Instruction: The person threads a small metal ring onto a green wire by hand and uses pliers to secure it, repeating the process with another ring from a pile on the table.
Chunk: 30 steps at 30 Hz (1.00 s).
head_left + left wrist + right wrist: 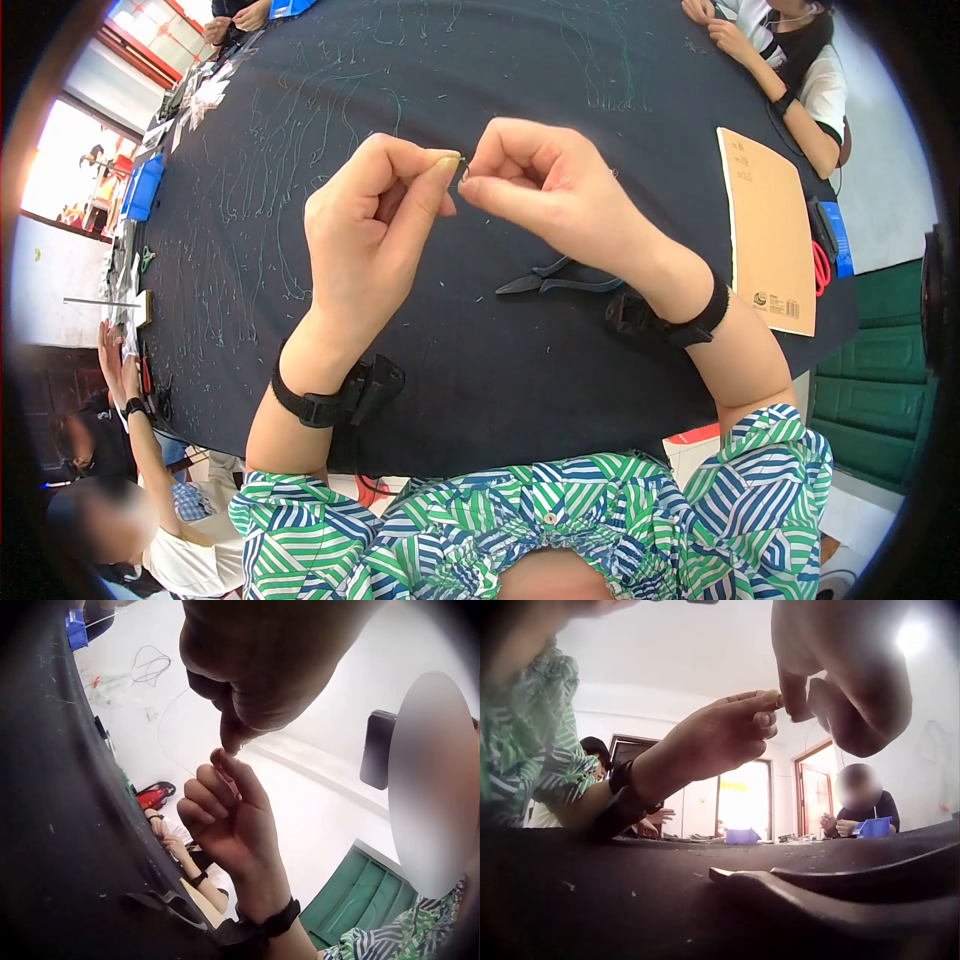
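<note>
Both hands are raised over the black table, fingertips nearly meeting. The left hand (375, 225) pinches a tiny dark piece (461, 166) between thumb and index finger. Thumb and index finger of the right hand (560, 190) close on the other side of that piece, whose shape is too small to tell. A thin line curves away near the hands in the left wrist view. Below the right hand, pliers (545, 284) with dark blue handles lie on the table, partly hidden by the forearm. The right wrist view shows the left hand (712, 739) pinching something small.
Thin green threads (280, 200) and small scraps lie over the black tablecloth (450, 370). A brown paper pad (770, 230) lies at the right, with red-handled scissors (821, 268) beside it. Blue boxes (143, 187) stand along the edge. Other people sit around the table.
</note>
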Each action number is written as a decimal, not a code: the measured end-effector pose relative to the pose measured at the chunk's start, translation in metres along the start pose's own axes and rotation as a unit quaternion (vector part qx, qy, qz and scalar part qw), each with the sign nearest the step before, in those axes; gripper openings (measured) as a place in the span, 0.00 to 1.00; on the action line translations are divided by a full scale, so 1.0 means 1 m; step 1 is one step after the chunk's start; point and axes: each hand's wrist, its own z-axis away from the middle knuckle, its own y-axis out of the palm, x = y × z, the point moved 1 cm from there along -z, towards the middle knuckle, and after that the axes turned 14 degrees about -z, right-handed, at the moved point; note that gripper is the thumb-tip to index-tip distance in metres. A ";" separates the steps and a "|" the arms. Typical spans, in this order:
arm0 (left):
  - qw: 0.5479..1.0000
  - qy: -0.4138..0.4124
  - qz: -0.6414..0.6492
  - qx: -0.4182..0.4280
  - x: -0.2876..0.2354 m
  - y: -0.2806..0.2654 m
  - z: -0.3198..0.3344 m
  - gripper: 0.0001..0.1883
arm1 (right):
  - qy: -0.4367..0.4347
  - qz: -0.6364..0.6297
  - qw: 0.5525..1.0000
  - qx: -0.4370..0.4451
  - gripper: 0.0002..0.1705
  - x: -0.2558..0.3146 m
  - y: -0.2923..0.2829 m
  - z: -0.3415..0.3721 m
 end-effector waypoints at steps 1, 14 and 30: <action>1.000 0.000 0.002 -0.003 0.000 0.000 0.000 0.03 | -0.012 0.027 1.000 0.012 0.06 -0.001 0.001 0.002; 0.998 0.016 -0.062 0.003 -0.001 -0.001 0.001 0.01 | -0.208 0.197 0.957 -0.049 0.04 0.021 -0.004 0.000; 0.999 -0.006 -0.036 -0.019 -0.001 -0.004 0.001 0.02 | -0.061 0.089 0.994 0.018 0.04 0.003 0.000 0.002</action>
